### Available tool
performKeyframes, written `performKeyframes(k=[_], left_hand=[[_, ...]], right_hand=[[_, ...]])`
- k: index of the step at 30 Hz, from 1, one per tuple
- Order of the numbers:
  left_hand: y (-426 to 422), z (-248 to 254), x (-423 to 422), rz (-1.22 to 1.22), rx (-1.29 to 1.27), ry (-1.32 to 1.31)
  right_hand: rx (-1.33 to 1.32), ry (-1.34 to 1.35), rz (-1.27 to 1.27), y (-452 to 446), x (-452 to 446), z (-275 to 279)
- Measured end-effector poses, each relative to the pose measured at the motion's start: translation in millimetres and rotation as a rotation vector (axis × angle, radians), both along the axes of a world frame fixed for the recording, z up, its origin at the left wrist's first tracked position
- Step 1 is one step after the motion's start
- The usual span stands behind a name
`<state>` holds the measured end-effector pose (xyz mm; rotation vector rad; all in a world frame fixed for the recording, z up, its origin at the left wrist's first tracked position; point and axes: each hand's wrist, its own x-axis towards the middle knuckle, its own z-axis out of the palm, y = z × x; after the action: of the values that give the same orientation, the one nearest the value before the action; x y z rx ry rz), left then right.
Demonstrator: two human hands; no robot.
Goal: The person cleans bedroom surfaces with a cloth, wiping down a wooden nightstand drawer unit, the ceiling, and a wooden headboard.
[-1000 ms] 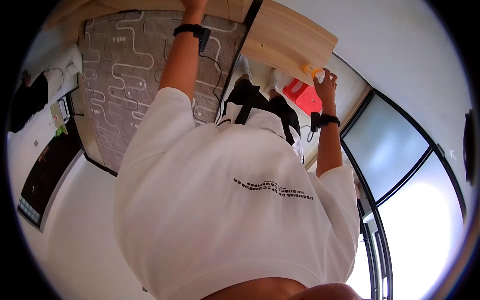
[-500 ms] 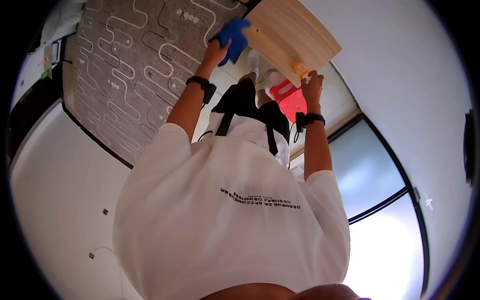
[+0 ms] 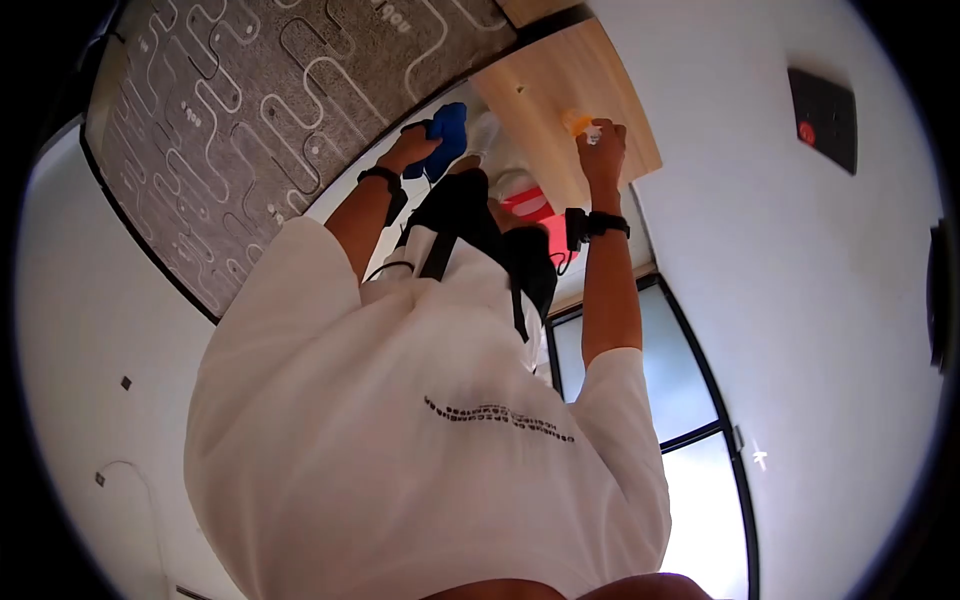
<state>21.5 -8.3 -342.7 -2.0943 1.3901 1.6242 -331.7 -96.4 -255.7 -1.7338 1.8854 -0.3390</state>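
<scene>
My left hand (image 3: 408,150) is closed round a bunched blue cloth (image 3: 449,138), held off the left side of the wooden board, near my legs. Fingers of my right hand (image 3: 604,150) are wrapped round a small clear bottle (image 3: 593,132) with an orange top (image 3: 576,122). The bottle is over the light wooden surface (image 3: 550,75); whether it touches the wood I cannot tell. Each wrist wears a black band with a small device.
A red plastic stool (image 3: 562,238) stands beside my legs, partly hidden. A grey patterned mat (image 3: 290,110) lies at the upper left. Black-framed frosted glass panels (image 3: 640,345) are at the right. A dark panel (image 3: 825,120) is on the white wall.
My left hand has come down from the top edge, bringing the blue cloth into view, then moved left past the board. My right hand with the bottle has shifted left and slightly up as the view turned.
</scene>
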Motion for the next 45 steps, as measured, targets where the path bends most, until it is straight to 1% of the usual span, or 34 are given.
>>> performKeyframes(k=[2, 3, 4, 6, 8, 10, 14, 16, 18, 20, 22, 23, 26, 27, 28, 29, 30, 32, 33, 35, 36, 37, 38, 39, 40, 41, 42, 43, 44, 45], left_hand=[[0, 3, 2, 0.010, -0.098, 0.008], [-3, 3, -2, -0.027, -0.115, 0.012], [-7, 18, -6, -0.042, -0.111, 0.002], [-10, 19, -11, -0.026, -0.085, -0.010], [0, 9, -12, 0.042, -0.111, 0.025], [10, 12, -10, 0.191, -0.161, 0.136], [27, -1, 4, 0.216, -0.124, 0.055], [45, -8, 10, 0.356, -0.080, 0.062], [61, -14, 21, 0.395, -0.058, 0.019], [78, -18, 28, 0.548, -0.085, 0.032], [94, -18, 32, 0.588, -0.083, 0.010], [101, -18, 32, 0.614, -0.088, 0.001], [122, -23, 33, 0.641, -0.056, 0.030], [127, -23, 31, 0.666, -0.030, 0.042], [128, -25, 35, 0.668, -0.029, 0.052], [128, -27, 37, 0.649, -0.048, 0.048], [125, -26, 35, 0.635, -0.066, 0.047], [103, -17, 33, 0.646, -0.080, 0.046], [90, -15, 31, 0.594, -0.119, 0.007], [78, -23, 20, 0.462, -0.225, -0.080], [70, -32, 15, 0.377, -0.301, -0.123], [59, -39, 10, 0.367, -0.322, -0.081], [41, -29, -1, 0.353, -0.321, -0.072], [15, -9, -11, 0.331, -0.367, -0.061], [-4, 5, -21, 0.313, -0.408, -0.052], [-16, 5, -33, 0.308, -0.401, -0.041], [-30, 0, -42, 0.215, -0.395, 0.007], [-42, -13, -48, 0.120, -0.398, 0.049], [-52, -28, -52, 0.115, -0.402, 0.053], [-60, -36, -59, 0.025, -0.513, 0.108]], right_hand=[[-0.011, -0.015, 0.023, -19, 19, -2], [-0.023, -0.019, 0.048, -31, 26, -3], [-0.029, -0.033, 0.063, -39, 33, -2], [-0.036, -0.056, 0.091, -55, 52, -2], [-0.062, -0.059, 0.194, -66, 73, 4], [-0.033, -0.087, 0.233, -78, 99, 7], [0.011, -0.100, 0.331, -93, 146, 2], [0.029, -0.109, 0.381, -97, 161, -7], [0.015, -0.183, 0.323, -104, 180, -18], [0.060, -0.190, 0.354, -113, 193, -26], [-0.083, -0.156, 0.486, -123, 205, -46], [-0.023, -0.167, 0.471, -124, 210, -55], [-0.010, -0.163, 0.519, -128, 214, -87], [-0.012, -0.155, 0.519, -130, 216, -86], [0.068, -0.195, 0.503, -132, 220, -84], [0.147, -0.231, 0.489, -132, 223, -83], [0.148, -0.215, 0.496, -131, 224, -83], [0.038, -0.124, 0.547, -130, 232, -86], [0.040, -0.124, 0.565, -130, 235, -84], [-0.189, -0.086, 0.508, -117, 231, -72], [-0.174, -0.084, 0.505, -105, 223, -73], [-0.209, -0.080, 0.461, -92, 215, -75], [-0.253, -0.071, 0.413, -82, 204, -79], [-0.258, -0.063, 0.403, -71, 190, -83], [-0.221, -0.056, 0.489, -53, 177, -85], [-0.177, -0.048, 0.576, -33, 163, -84], [-0.171, -0.040, 0.573, -16, 152, -82], [-0.029, -0.031, 0.631, -4, 147, -80], [0.115, -0.023, 0.686, 5, 142, -80], [0.137, -0.081, 0.615, 13, 132, -82]])
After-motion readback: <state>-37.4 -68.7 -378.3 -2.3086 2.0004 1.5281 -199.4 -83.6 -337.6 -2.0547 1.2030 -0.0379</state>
